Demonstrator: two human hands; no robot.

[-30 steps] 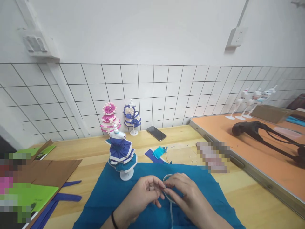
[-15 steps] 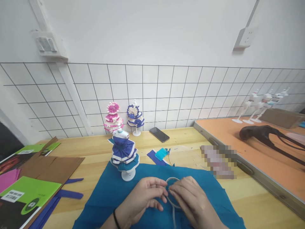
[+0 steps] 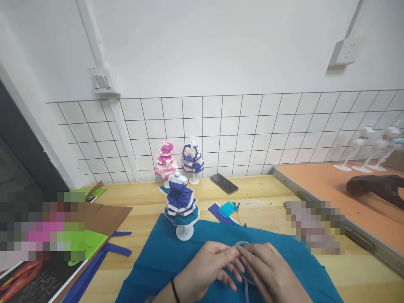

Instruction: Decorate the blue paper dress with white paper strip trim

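Note:
My left hand (image 3: 206, 269) and my right hand (image 3: 268, 273) meet low in the view over a teal cloth (image 3: 164, 261) spread on the wooden table (image 3: 142, 202). Between their fingertips they pinch a thin whitish ribbon (image 3: 241, 245) bent into a small loop; its tail hangs down between the hands. A black band circles my left wrist. Just beyond the hands a small mannequin in a blue and white ruffled dress (image 3: 182, 206) stands on a white base.
Two more dressed mini mannequins, pink (image 3: 166, 160) and blue (image 3: 192, 158), stand by the tiled wall. A phone (image 3: 224, 183) lies nearby. Brown card (image 3: 104, 214), green sheets and blue strips (image 3: 120, 249) lie left. An orange-topped table (image 3: 328, 185) with white stands and a dark object is right.
The view has swung left and dropped slightly, so everything sits further right in frame. My hands have stayed together on the ribbon loop, which looks smaller and more covered by my fingers.

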